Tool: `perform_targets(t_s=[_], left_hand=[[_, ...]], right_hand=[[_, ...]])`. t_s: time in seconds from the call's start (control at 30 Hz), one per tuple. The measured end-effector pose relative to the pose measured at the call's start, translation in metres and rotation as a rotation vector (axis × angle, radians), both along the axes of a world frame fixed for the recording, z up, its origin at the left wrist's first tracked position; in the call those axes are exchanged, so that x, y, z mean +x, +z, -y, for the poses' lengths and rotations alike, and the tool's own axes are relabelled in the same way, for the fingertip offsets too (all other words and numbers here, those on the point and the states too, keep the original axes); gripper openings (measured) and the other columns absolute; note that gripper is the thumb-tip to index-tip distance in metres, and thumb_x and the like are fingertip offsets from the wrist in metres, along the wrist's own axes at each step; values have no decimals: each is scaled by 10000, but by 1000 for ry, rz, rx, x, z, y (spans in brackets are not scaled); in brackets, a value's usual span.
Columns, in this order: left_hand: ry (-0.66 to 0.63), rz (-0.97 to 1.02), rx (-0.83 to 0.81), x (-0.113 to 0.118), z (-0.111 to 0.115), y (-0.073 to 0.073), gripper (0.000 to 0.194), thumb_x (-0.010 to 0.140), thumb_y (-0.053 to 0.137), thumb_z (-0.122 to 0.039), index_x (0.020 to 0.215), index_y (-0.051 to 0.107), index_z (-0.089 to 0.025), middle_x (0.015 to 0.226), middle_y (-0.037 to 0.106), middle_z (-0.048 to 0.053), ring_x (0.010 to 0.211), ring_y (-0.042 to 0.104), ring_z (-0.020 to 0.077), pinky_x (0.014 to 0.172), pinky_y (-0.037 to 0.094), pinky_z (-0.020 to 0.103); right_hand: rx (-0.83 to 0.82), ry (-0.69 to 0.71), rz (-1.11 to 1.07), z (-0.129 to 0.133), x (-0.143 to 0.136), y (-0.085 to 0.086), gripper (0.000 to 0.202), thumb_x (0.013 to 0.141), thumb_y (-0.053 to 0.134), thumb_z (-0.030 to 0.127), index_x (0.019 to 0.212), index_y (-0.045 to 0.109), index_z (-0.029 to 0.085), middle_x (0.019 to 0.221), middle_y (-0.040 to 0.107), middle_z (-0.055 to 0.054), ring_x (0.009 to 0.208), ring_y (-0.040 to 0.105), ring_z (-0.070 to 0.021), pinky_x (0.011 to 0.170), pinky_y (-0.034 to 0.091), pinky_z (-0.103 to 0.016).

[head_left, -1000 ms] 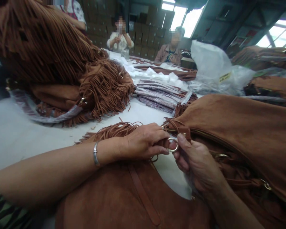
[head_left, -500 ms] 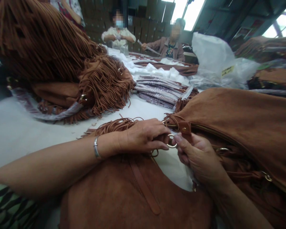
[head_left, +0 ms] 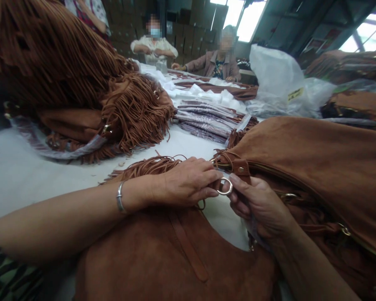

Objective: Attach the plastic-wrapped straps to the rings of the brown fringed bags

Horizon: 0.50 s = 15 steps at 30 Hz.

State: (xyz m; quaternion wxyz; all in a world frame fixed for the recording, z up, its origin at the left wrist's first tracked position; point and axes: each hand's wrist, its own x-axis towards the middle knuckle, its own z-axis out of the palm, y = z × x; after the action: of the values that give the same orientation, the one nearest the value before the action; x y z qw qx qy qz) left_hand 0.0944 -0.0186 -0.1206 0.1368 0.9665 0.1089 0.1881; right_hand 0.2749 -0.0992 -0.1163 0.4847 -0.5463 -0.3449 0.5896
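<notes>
My left hand is closed at the top edge of a brown suede bag, with a gold metal ring sticking out between its fingertips. Right beside the ring, the thumb and fingers of my right hand are closed on a brown strap, whose stud shows above the hand. Clear wrap hangs from the strap below the palm. Whether the right fingertips touch the ring is hard to tell. Brown fringe spreads out behind my left wrist.
A second brown bag lies at the right, its zipper along the edge. Fringed bags are heaped at the left. Behind are a stack of wrapped straps, a plastic bag and two people across the white table.
My right thumb has slid off the ring, and more of the ring shows, turned slightly. Across the table, one person has lowered an arm and the strip once held up is gone from view.
</notes>
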Motion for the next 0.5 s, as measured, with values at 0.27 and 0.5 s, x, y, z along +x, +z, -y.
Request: perform_targets(t_s=[0.27,0.5], left_hand=[[390,-30,112,12,36,-5,634,853,252,-687,875,587,-149,911,529,115,884,453,262,833,351,447],[204,-110,202,5,30,-7,584,882,280,-627,943,586,-132,925,532,118,859,453,248,812,373,413]], right_hand=[[-18,70,-20,3,-8,-2,322,664,764,401,641,608,121,444,475,53,319,317,-5,335,214,-128],[-90,249,21,5,-1,1,311,663,755,375,594,575,131,421,406,74,314,269,-5,311,158,-132]])
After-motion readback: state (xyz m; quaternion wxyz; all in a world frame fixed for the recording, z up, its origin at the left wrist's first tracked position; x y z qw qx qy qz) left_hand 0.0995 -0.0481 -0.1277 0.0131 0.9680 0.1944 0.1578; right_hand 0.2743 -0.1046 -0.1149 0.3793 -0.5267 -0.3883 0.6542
